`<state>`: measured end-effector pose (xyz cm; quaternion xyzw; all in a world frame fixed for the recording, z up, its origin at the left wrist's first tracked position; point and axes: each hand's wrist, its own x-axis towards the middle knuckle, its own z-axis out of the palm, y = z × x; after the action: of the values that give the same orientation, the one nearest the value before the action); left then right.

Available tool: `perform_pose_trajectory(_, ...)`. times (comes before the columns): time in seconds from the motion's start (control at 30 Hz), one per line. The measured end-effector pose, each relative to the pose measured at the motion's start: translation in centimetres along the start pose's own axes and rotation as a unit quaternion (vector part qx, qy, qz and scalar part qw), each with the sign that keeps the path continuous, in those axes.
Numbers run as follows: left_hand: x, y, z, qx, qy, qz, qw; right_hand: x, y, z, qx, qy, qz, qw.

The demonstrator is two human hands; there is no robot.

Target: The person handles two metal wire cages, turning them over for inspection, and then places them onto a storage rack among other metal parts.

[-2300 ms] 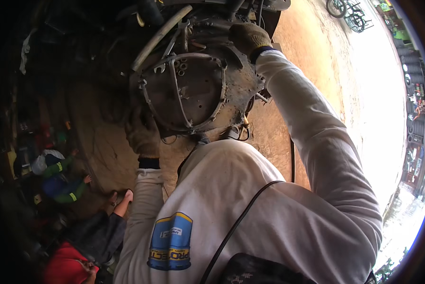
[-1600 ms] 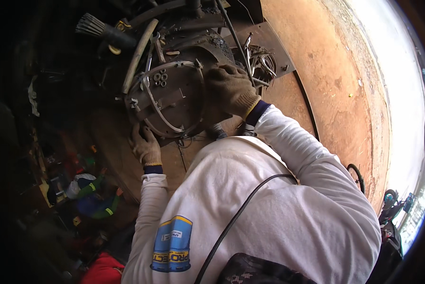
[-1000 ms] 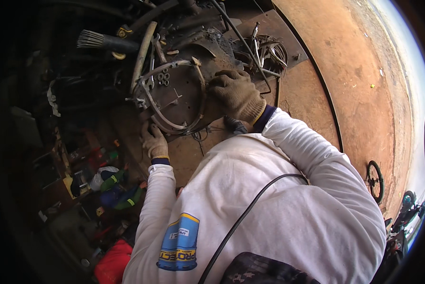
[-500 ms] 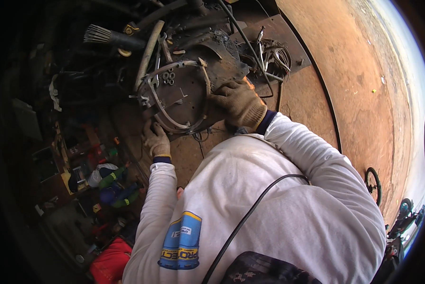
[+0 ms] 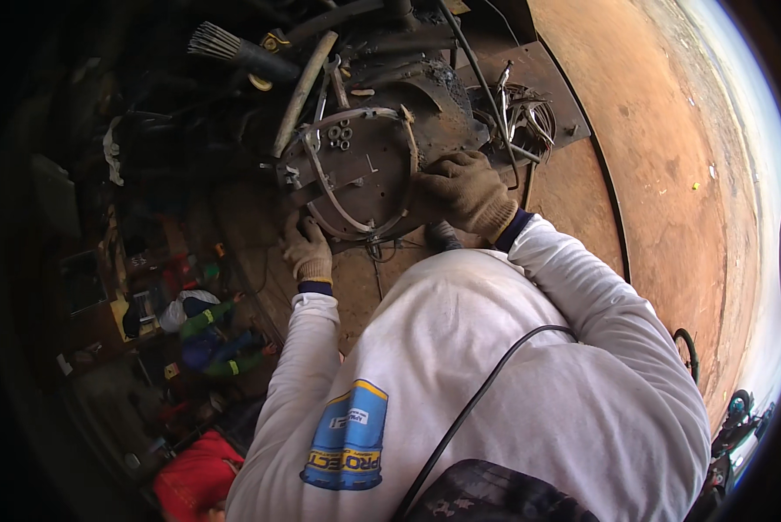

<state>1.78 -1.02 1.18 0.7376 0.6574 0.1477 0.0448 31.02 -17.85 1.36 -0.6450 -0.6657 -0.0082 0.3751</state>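
A thin curved metal hoop frame rests over a dark steel plate with small holes. A flat metal bar crosses the plate inside the hoop. My left hand, in a brown knit glove, is at the plate's near left edge, close to the bar's end; its fingers reach forward, slightly apart. At the hoop's right side is my gloved right hand, fingers curled closed. Whatever it grips is hidden beneath the glove. Several nuts and a wrench lie at the plate's far left.
A pale pipe leans beyond the wrench. Further left are a rod bundle in a dark holder and a yellow tape measure. Coiled wire lies on a side plate at right. A person works low at left; red cloth is nearer.
The bench and both hands appear further right in the picture as the view shifts. The orange piece beside my right hand is no longer visible. Both hands stay near the same edges.
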Motion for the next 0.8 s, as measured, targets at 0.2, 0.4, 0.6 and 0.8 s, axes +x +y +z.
perform_pose_trajectory(0.2, -0.1, 0.7, -1.0, 0.002, -0.014, -0.007, 1.000, 0.1, -0.6, -0.2, -0.015, -0.080, 0.047, 0.996)
perform_pose_trajectory(0.4, -0.1, -0.1, -0.3, 0.001, -0.011, 0.001, 1.000, -0.1, -0.1, 0.6, -0.021, -0.051, 0.025, 0.998)
perform_pose_trajectory(0.6, 0.1, -0.1, -0.3, 0.004, -0.027, -0.015, 1.000, 0.0, -0.5, -0.1, -0.018, -0.078, 0.044, 0.996)
perform_pose_trajectory(0.8, 0.2, 0.3, -0.4, 0.011, -0.044, -0.042, 0.998, -0.1, -0.4, 0.2, -0.024, -0.075, 0.041, 0.996)
